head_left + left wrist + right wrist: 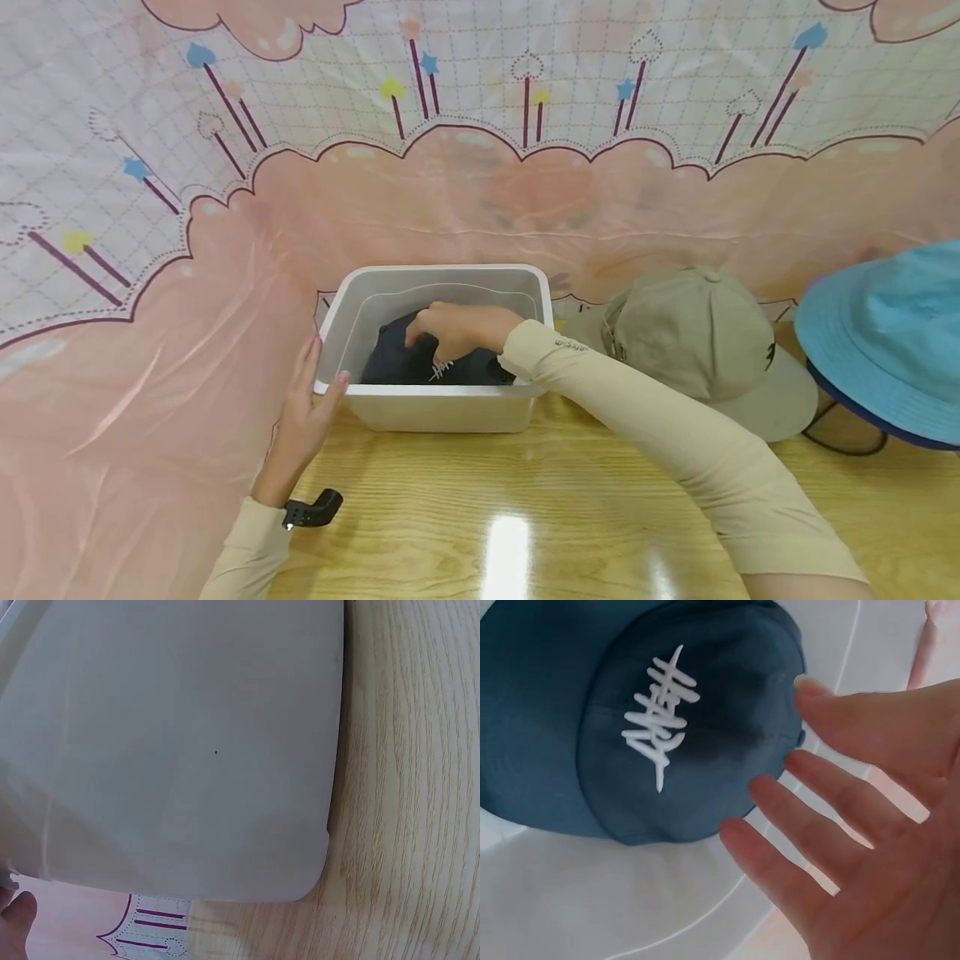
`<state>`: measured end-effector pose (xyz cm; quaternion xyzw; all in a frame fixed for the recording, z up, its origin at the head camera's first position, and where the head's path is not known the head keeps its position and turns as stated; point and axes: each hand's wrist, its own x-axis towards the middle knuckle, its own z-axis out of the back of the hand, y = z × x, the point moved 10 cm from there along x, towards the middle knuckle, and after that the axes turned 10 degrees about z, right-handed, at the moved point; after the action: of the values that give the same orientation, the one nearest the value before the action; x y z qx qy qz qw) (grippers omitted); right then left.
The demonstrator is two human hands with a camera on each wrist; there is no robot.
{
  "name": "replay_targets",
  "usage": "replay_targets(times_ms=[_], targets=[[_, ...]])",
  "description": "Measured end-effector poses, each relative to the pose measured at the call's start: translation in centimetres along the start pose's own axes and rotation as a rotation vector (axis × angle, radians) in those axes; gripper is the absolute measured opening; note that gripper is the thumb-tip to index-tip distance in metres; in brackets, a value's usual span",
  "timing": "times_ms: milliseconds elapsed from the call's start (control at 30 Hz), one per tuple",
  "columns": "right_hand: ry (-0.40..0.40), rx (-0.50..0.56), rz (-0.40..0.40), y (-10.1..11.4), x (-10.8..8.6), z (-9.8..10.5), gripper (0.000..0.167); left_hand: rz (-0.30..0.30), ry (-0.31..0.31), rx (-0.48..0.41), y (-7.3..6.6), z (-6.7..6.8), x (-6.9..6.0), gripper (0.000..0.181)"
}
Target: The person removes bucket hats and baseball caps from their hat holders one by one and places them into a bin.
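A navy baseball cap (705, 742) with white embroidered lettering lies inside a light grey plastic bin (442, 408). My right hand (457, 329) reaches down into the bin over the cap. In the right wrist view its fingers (832, 799) are spread and fairly straight, with the thumb (817, 697) apart from them at the cap's crown edge; nothing is gripped. My left hand (303, 417) rests at the bin's front left corner, its fingers straight along the outer left side and the thumb by the front rim. Mostly the bin's outer wall (187, 750) fills the left wrist view.
Right of the bin sits a khaki baseball cap (682, 342) on the wooden table (420, 508). Farther right are stacked bucket hats, a light blue one (892, 333) on top, with a black cord (847, 450) below. A patterned pink sheet (420, 208) hangs behind and to the left.
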<state>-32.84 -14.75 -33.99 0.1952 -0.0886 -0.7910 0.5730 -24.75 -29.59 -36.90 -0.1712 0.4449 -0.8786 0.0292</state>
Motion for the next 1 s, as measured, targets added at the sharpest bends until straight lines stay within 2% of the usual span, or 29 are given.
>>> replay_targets(times_ms=[300,467,633,1000], targets=[[-0.137,-0.028,0.057,-0.1,-2.2,1.8,0.038,0.007,0.000,0.006,0.1,0.1,0.0,0.069],[-0.194,-0.033,0.073,0.3,-3.5,3.0,0.035,0.026,-0.014,0.025,0.5,0.4,0.0,0.069],[-0.260,-0.026,0.096,0.6,-4.7,4.2,0.034,0.016,-0.026,0.021,0.6,0.6,-0.1,0.068],[-0.369,-0.059,0.074,0.3,-8.5,6.0,0.033,-0.017,-0.032,0.017,0.1,0.1,0.0,0.067]])
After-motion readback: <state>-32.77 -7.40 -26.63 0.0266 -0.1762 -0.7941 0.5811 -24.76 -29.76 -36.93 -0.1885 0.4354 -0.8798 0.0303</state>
